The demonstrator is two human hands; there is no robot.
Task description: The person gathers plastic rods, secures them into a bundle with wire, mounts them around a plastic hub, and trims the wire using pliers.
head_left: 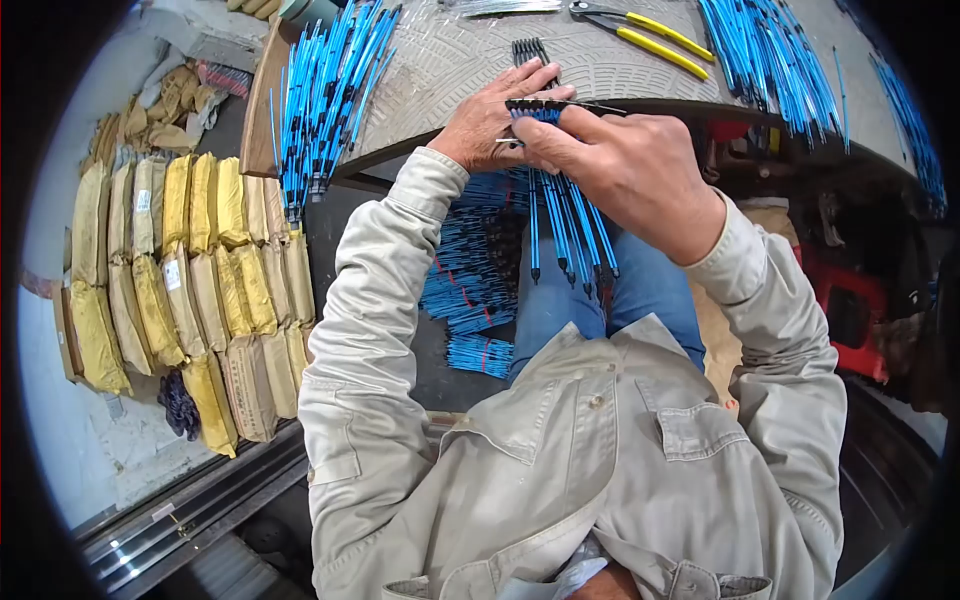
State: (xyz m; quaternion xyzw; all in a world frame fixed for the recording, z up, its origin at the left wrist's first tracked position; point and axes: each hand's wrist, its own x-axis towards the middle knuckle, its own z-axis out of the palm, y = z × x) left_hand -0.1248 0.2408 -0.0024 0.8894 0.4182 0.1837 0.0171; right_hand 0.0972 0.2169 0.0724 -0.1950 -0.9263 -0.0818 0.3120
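A bundle of thin blue rods with black ends (565,225) hangs off the table's front edge, its lower tips over my knees. My left hand (495,120) is closed around the upper part of the bundle, fingers across it, with black tips (530,48) poking out beyond. My right hand (640,170) meets it from the right, thumb and forefinger pinched against the black row of the bundle. A thin wire (600,107) sticks out by the right fingers, and a short pale end shows near my left palm. The fingers partly hide where the wire runs.
Yellow-handled cutters (650,40) lie on the patterned tabletop (440,75), near silver wires (505,6). Loose blue rods lie at the left (335,90) and right (765,65). Tied blue bundles (465,280) are below. Wrapped packages (190,280) stand left; a red object (850,310) is right.
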